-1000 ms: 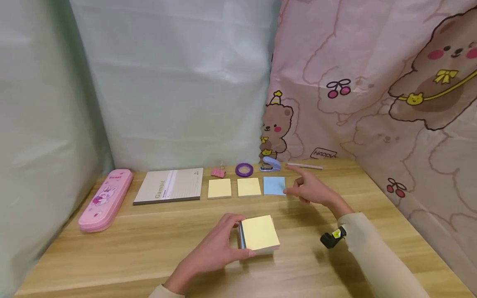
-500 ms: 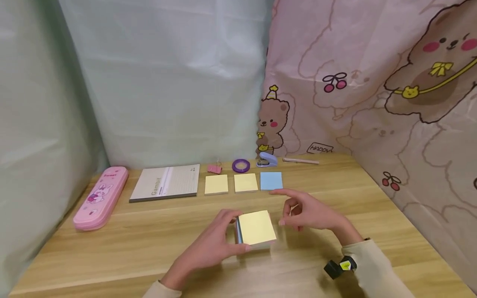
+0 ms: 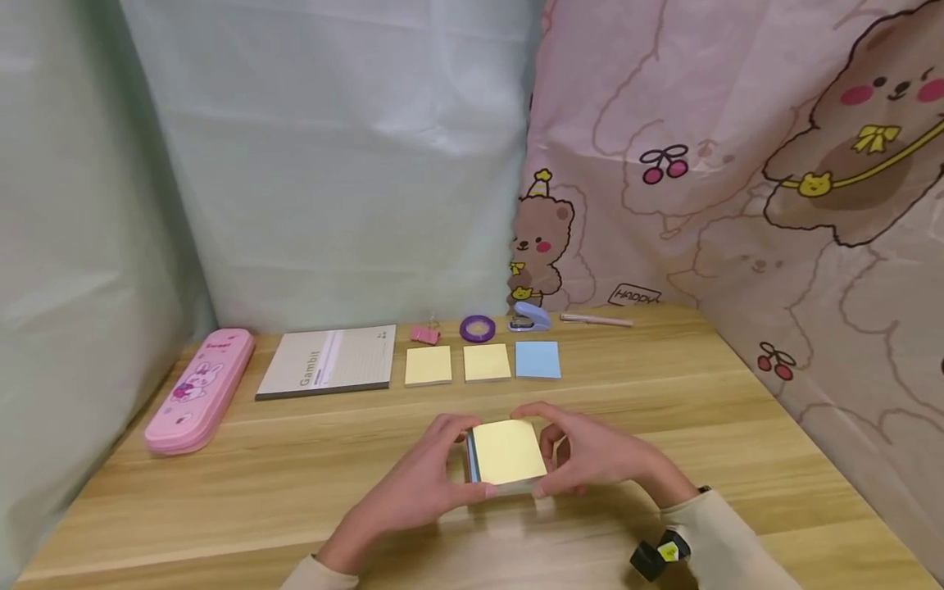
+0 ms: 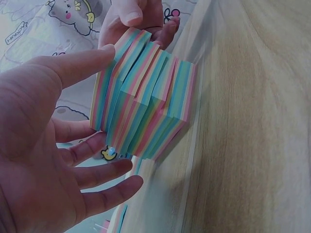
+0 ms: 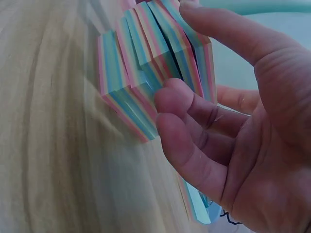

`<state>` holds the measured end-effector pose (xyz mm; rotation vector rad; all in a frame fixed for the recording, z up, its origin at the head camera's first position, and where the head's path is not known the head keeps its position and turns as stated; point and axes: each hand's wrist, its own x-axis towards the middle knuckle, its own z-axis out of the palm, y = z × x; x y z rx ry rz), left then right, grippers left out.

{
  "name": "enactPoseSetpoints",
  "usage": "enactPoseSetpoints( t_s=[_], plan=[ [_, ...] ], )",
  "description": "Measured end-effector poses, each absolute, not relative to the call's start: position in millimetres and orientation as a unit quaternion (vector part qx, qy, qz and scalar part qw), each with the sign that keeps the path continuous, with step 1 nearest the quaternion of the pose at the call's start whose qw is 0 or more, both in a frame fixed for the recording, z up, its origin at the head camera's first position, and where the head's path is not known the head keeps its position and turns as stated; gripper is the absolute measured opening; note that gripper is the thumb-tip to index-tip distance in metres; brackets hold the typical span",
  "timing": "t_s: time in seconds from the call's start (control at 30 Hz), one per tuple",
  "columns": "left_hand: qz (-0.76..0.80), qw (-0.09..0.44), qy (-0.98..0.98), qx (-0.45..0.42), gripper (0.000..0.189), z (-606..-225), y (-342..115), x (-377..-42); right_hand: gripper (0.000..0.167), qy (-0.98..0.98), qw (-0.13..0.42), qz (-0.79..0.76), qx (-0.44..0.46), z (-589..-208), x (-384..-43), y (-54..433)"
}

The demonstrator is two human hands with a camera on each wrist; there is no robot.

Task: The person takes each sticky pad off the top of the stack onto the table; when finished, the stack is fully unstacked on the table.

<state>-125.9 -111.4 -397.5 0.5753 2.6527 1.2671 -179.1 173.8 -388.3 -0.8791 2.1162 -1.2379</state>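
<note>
A stack of several sticky note pads (image 3: pixel 509 452) stands on the table, a yellow sheet on top. The wrist views show striped pastel edges, with the pads (image 4: pixel 146 97) set slightly askew on one another. From the left, my left hand (image 3: pixel 413 485) grips the topmost pad between thumb and index finger, its other fingers spread below. On the opposite side, my right hand (image 3: pixel 599 451) pinches the same upper pad, thumb at the near edge and index at the far edge. Its remaining fingers (image 5: pixel 180 131) curl beside the stack.
Two yellow pads (image 3: pixel 428 365) and a blue pad (image 3: pixel 537 360) lie in a row behind. Farther back are a pink binder clip (image 3: pixel 425 334), purple tape roll (image 3: pixel 477 329), stapler (image 3: pixel 529 316) and pen (image 3: pixel 596 319). A notebook (image 3: pixel 328 360) and pink pencil case (image 3: pixel 201 392) lie left.
My right hand has come back from beside the blue pad to the stack and now pinches its upper pad. My left hand has kept its grip there.
</note>
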Motion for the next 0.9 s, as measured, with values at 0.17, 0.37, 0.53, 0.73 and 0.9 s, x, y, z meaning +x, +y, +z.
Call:
enactPoseSetpoints(
  t_s=[0.17, 0.37, 0.53, 0.73, 0.9],
  plan=[
    [0.420, 0.073, 0.884, 0.192, 0.096, -397.5, -111.1, -126.2, 0.089, 0.794, 0.254, -0.453, -0.316, -388.9, -177.6, 170.3],
    [0.420, 0.072, 0.883, 0.197, 0.099, -398.0, -111.2, -127.6, 0.089, 0.800, 0.247, -0.447, -0.315, -389.2, -177.0, 169.3],
    [0.419, 0.069, 0.884, 0.197, 0.099, -397.4, -110.1, -127.9, 0.088, 0.801, 0.245, -0.447, -0.315, -389.6, -177.9, 169.7],
    [0.414, 0.075, 0.888, 0.185, 0.099, -397.4, -108.8, -128.1, 0.081, 0.801, 0.241, -0.447, -0.317, -390.8, -178.7, 170.4],
    [0.413, 0.079, 0.889, 0.182, 0.099, -398.1, -108.9, -128.2, 0.080, 0.804, 0.237, -0.445, -0.316, -392.0, -178.5, 170.8]
  ],
)
